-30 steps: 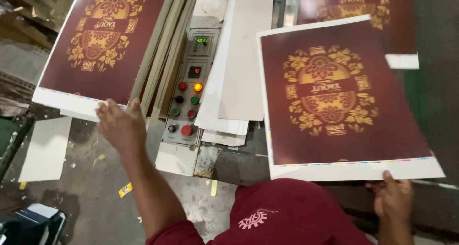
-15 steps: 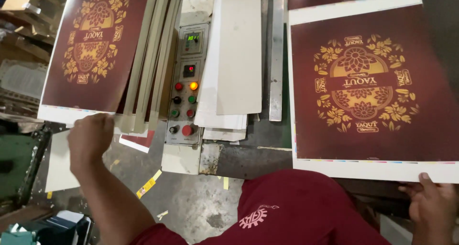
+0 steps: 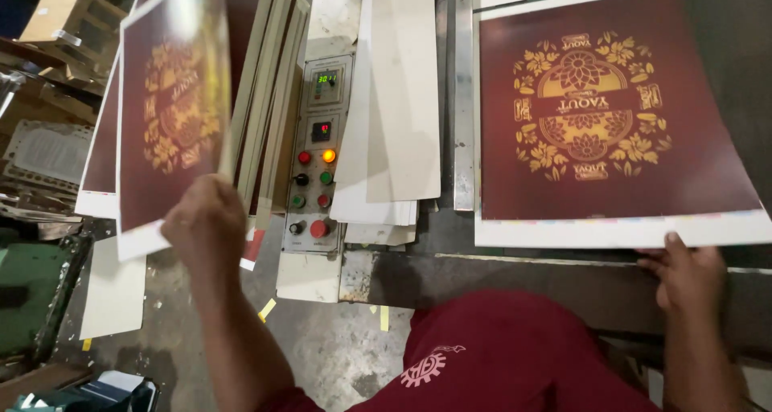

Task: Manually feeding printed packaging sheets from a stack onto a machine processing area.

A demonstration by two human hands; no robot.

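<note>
Two maroon printed sheets with gold ornament are in our hands: our left hand (image 3: 205, 223) pinches the bottom edge of the lifted sheet (image 3: 165, 114), tilted up at ten o'clock over a stack (image 3: 100, 167). Our right hand (image 3: 683, 275), at four o'clock, grips the white lower margin of the flat sheet (image 3: 611, 114) at two o'clock. Between them, at twelve o'clock, stands a control panel (image 3: 315, 159) with red, green and orange buttons, pale blank sheets (image 3: 398, 98) just beside it.
</note>
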